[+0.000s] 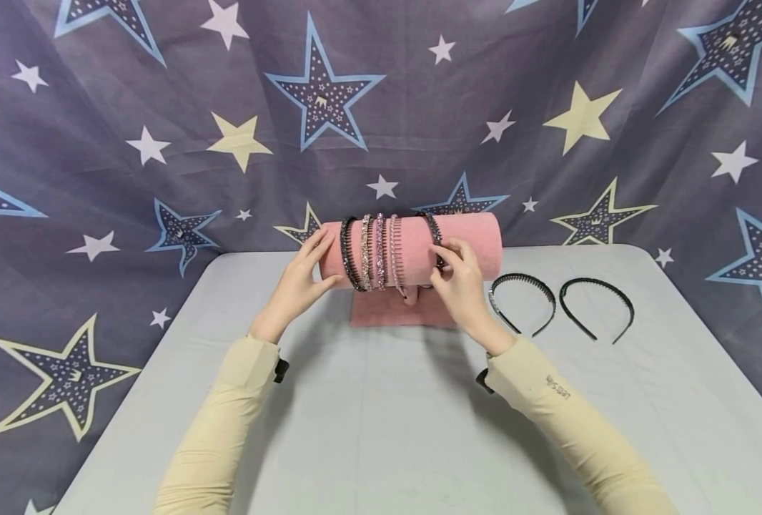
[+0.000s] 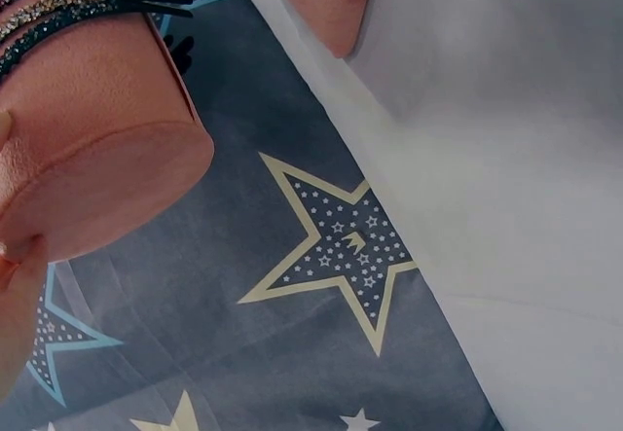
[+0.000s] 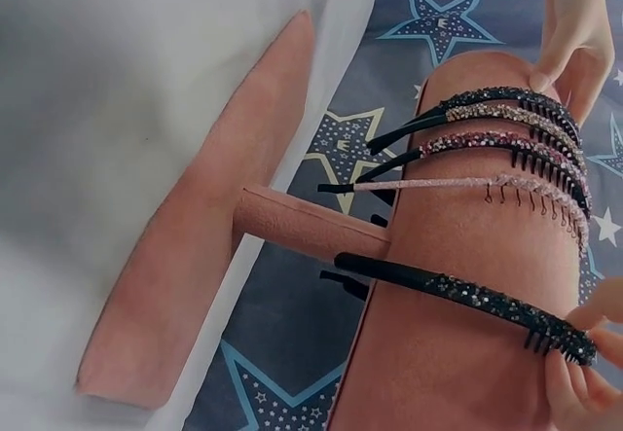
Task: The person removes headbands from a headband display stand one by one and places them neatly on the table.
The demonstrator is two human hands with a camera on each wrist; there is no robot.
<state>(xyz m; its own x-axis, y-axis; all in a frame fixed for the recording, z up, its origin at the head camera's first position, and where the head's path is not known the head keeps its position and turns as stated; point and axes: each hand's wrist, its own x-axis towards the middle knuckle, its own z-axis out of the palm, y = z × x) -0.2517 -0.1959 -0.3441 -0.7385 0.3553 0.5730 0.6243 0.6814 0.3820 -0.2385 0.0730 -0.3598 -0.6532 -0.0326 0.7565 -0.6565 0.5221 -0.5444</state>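
Note:
A pink padded headband stand point(image 1: 416, 247) lies as a horizontal roll on a post above a flat base point(image 1: 368, 315). My left hand point(image 1: 296, 277) grips its left end, fingers over the top and thumb at the front. Toward the right end, my right hand point(image 1: 463, 280) pinches a black glittery headband point(image 3: 477, 300) that sits over the roll. Left of it, side by side on the roll, are a dark beaded headband point(image 1: 347, 250), a gold one point(image 1: 365, 250), a pinkish-purple one point(image 1: 379, 250) and a pale pink one point(image 1: 394, 250).
Two black headbands lie on the pale table point(image 1: 381, 429) right of the stand: a toothed one with a glittery side point(image 1: 525, 277) and a plain-looking one point(image 1: 596, 283). A star-patterned curtain point(image 1: 181, 107) hangs directly behind the table.

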